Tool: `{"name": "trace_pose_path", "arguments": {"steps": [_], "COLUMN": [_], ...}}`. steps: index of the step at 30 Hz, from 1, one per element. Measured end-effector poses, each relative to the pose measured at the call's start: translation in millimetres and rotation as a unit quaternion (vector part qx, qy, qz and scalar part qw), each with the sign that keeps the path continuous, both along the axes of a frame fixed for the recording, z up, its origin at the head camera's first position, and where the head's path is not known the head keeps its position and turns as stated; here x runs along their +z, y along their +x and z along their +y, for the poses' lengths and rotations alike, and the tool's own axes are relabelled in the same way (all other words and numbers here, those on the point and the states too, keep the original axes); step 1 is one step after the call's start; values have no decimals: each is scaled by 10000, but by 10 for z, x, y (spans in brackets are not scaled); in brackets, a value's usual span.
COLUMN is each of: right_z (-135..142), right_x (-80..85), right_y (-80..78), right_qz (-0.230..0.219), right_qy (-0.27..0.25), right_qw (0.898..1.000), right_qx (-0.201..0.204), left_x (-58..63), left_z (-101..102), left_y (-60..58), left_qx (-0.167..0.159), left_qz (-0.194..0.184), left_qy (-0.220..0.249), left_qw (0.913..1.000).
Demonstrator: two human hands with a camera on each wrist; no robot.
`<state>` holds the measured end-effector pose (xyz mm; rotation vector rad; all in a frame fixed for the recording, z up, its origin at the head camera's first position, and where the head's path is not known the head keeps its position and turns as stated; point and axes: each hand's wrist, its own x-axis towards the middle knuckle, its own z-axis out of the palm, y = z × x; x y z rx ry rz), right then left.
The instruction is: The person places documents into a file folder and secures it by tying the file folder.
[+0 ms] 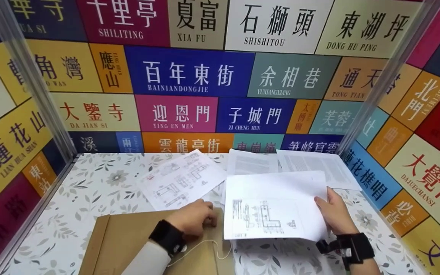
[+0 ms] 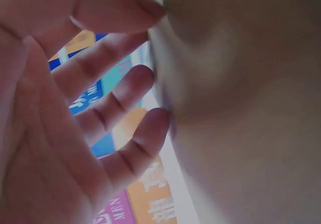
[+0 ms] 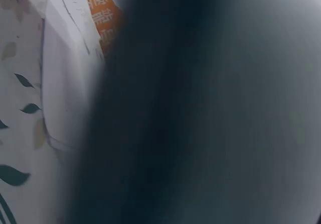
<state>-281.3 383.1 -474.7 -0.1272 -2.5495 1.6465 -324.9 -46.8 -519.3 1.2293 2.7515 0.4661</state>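
My left hand (image 1: pixel 193 219) rests on a brown kraft-paper envelope (image 1: pixel 136 236) at the lower left, its fingers bent loosely. In the left wrist view, the fingertips of the left hand (image 2: pixel 85 108) touch or nearly touch the blurred envelope (image 2: pixel 251 118). A pale string (image 1: pixel 204 241) lies across the envelope. On the right, my right hand (image 1: pixel 334 212) grips the right edge of white paper sheets (image 1: pixel 273 187), thumb on top. The top sheet carries a printed line drawing and stands tilted above the table. A large blurred shape hides that hand in the right wrist view.
Another sheet with drawings (image 1: pixel 183 177) lies behind the envelope. Text pages (image 1: pixel 252 162) and further printed sheets (image 1: pixel 315 164) lie at the back. The table (image 1: pixel 52 229) has a leaf pattern, and walls with coloured sign panels (image 1: pixel 189 72) enclose it.
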Motion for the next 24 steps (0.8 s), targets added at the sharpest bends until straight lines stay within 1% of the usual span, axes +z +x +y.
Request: {"name": "trace_pose_path", "arguments": {"steps": [2,4,8,12,14,17,19,21,24], "right_z": [-40,-79,-125,-138,-143,-152,-157,-159,-150], "right_x": [-17,-34,-46,-56,-59,-61,-58,-52,-41], "right_y": [-10,-25,-33,-27,-25,-28,-29,-26,-17], "right_qz": [-52,-117,-189,-214,-212,-180,-161,-130,-23], "right_qy": [22,35,159,162,176,267,343,409,550], "right_qw": [10000,9999,9997,9996,9996,9994,9992,9990,9984], "right_qx": [27,29,29,40,55,95,121,143,113], "left_x": [-28,-22,5,27,33,58,86,123,163], "left_z": [5,10,38,70,77,71,59,41,11], "left_y": [6,9,20,12,2,-14,-22,-27,-30], "left_qx": [11,65,118,30,14,5,-50,-193,-444], "left_qz": [-34,-35,188,443,404,233,245,389,821], "left_qy": [-49,-116,-107,-89,-153,-177,-114,38,303], "left_qw": [10000,9999,9997,9990,9991,9996,9996,9990,9952]}}
